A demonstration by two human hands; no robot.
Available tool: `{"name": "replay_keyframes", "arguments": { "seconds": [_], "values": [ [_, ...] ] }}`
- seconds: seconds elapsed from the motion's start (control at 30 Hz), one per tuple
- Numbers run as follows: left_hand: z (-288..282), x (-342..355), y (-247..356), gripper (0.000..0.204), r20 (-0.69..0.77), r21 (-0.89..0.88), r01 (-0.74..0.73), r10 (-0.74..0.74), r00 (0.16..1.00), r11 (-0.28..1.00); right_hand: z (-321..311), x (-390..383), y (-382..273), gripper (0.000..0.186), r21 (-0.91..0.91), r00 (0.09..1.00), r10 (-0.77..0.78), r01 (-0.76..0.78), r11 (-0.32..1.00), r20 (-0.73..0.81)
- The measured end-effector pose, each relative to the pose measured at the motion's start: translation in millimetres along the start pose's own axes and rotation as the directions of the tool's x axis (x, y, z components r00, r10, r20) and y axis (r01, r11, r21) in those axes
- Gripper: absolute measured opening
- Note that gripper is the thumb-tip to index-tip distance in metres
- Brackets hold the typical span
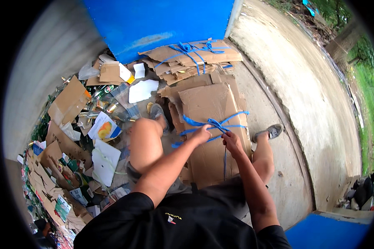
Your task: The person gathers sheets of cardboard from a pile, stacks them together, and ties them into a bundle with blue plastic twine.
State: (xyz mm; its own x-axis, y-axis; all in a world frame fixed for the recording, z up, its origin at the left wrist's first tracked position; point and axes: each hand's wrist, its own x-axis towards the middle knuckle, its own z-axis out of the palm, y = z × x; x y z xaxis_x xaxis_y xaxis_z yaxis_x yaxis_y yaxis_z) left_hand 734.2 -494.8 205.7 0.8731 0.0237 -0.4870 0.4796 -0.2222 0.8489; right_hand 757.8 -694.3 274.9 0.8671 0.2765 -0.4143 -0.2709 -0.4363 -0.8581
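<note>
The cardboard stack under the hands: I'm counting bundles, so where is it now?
In the head view, the cardboard stack lies just right of centre, between the person's legs, with another strapped bundle beyond by the blue panel.

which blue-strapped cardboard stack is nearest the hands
The near stack, directly under the left hand and right hand; the far stack lies by the blue panel.

Strap (214, 123) on cardboard (207, 159), bundle (222, 57) beyond (by panel (153, 20))
</note>
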Motion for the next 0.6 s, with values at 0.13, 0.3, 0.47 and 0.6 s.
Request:
{"name": "replay_keyframes", "arguments": {
  "seconds": [0.13,0.3,0.47,0.6],
  "values": [
    [3.6,5.5,4.2,0.06,-0.049,0.065,-0.045,0.049,0.998,0.997,7.3,11.4,12.8,0.021,0.099,0.996,-0.01,0.019,0.995,-0.093],
    [-26.2,43.6,21.2,0.038,-0.185,-0.061,0.005,-0.016,0.983,0.998,10.0,15.1,18.2,0.02,0.132,0.996,0.018,-0.006,0.991,-0.093],
    [-92.3,138.4,56.2,0.03,-0.384,0.377,-0.005,0.161,0.909,0.926,-2.1,16.8,15.5,0.02,0.118,0.986,0.153,-0.144,0.982,-0.069],
    [-143.8,213.4,104.3,0.027,-0.199,0.771,0.042,0.178,0.964,0.636,-8.9,13.3,-13.4,0.025,-0.073,0.986,0.164,-0.165,0.984,-0.019]
  ]
}}
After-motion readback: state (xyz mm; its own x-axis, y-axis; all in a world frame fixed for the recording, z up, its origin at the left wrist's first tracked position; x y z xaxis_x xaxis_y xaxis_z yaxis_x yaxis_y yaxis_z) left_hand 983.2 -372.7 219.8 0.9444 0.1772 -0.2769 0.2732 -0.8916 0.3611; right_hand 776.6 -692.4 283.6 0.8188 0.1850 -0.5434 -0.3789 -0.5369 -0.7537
